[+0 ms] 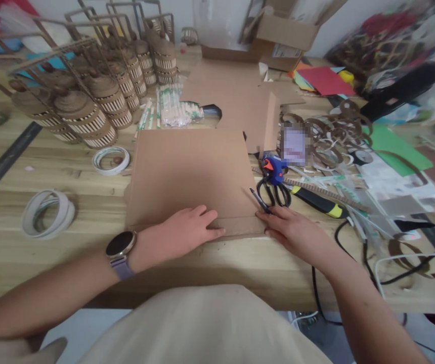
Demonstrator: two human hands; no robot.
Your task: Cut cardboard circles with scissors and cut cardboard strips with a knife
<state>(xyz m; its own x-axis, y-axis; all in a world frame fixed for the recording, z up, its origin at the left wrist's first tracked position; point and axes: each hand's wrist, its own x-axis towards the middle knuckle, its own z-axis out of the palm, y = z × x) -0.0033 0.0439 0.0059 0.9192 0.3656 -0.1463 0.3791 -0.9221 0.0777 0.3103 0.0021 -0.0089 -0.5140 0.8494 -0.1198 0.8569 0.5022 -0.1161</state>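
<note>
A square sheet of brown cardboard (pixel 190 172) lies flat on the wooden table (pixel 88 202) in front of me. My left hand (pixel 183 230), with a watch on its wrist, rests palm down on the sheet's near edge, fingers stretched out and pressing on a narrow cardboard strip (pixel 236 225). My right hand (pixel 293 232) sits at the sheet's near right corner. It is closed on a dark pen (pixel 260 200) whose tip points up over the sheet's right edge.
Two rolls of white tape (pixel 46 213) (pixel 110 160) lie left of the sheet. Black scissors (pixel 274 191), a blue glue gun (pixel 273 169), a yellow-black knife (pixel 318 201) and cables crowd the right. Stacked woven cardboard lanterns (pixel 84 108), more cardboard and a box stand behind.
</note>
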